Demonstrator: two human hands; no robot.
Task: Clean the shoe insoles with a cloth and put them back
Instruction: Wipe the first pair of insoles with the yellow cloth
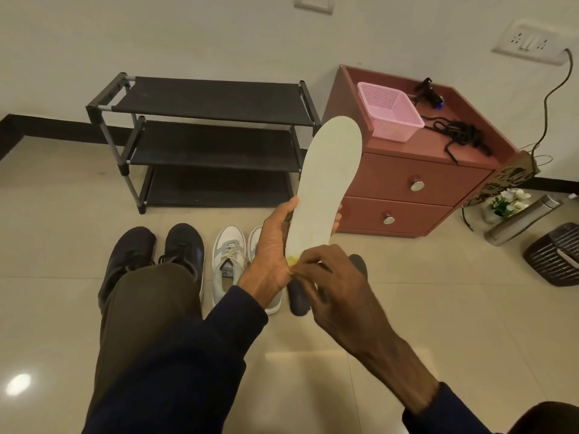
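As the left hand (272, 247) clasps the insole (329, 177), toe at twelve o'clock, right hand (333, 278) fingers (303, 269) pinch its heel, seemingly for wiping.

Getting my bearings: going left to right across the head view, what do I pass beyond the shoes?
Black shoe rack → white insole, held up → red-brown drawer cabinet → steel flask → dark ribbed container.

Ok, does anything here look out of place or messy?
A dark insole lies loose on the floor beside the white shoes, and a black cord sits tangled on the cabinet top.
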